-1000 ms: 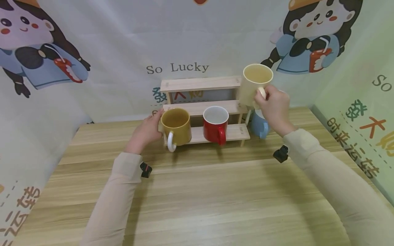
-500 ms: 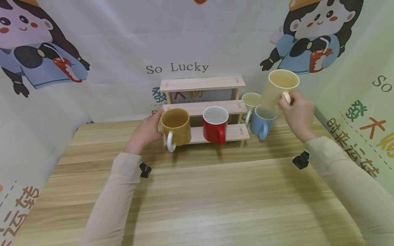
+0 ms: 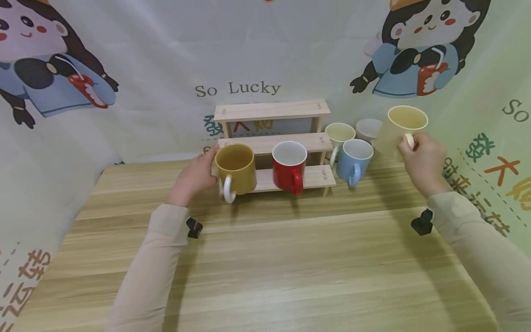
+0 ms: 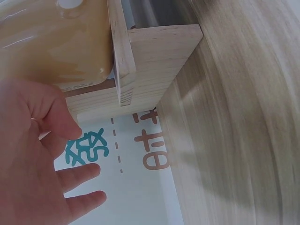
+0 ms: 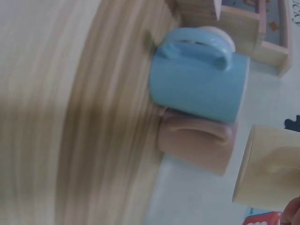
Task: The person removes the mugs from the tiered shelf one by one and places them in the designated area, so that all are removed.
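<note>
My right hand (image 3: 426, 162) pinches the handle of a pale yellow mug (image 3: 394, 140), held upright in the air right of the wooden shelf rack (image 3: 271, 111). In the right wrist view, that mug's lower body (image 5: 262, 171) shows at the right edge, with only a bit of fingers below it. My left hand (image 3: 194, 177) is at the rack's left end, beside a mustard mug (image 3: 241, 173) with a white handle. Its fingers are loosely spread and hold nothing in the left wrist view. A red mug (image 3: 285, 176) stands right of the mustard one on the lowest shelf.
A blue mug (image 3: 354, 160), a cream mug (image 3: 340, 133) and a pink mug (image 5: 194, 144) stand close together on the table (image 3: 290, 263), right of the rack. A printed cloth (image 3: 249, 55) hangs behind the table.
My right hand has carried the pale yellow mug rightward and down, away from the rack, uncovering the mugs behind it. My left hand has stayed at the rack's left end.
</note>
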Action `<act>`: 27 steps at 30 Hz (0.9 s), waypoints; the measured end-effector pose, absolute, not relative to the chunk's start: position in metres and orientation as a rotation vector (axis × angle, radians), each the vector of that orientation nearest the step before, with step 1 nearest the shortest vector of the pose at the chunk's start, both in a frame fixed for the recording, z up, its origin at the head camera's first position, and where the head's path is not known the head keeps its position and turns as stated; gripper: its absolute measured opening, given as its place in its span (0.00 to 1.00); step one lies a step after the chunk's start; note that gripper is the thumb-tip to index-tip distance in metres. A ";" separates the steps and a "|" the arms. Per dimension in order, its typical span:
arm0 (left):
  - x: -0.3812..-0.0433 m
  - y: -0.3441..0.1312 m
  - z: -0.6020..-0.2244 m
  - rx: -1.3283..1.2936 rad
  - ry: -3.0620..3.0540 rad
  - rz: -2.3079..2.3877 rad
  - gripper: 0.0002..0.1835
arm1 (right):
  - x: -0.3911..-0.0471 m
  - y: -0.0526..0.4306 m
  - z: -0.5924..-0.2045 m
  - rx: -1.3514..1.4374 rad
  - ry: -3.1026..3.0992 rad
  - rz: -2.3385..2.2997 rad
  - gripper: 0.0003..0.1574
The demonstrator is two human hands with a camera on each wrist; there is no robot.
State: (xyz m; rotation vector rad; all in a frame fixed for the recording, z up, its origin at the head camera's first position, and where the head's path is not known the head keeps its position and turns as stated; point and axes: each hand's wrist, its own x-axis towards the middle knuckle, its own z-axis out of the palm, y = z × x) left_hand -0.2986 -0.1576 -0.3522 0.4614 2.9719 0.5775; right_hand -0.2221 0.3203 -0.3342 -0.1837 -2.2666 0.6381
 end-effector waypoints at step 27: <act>-0.298 -0.160 -0.352 0.460 2.982 0.575 0.51 | -0.221 0.341 -0.385 -0.157 -2.555 0.537 0.23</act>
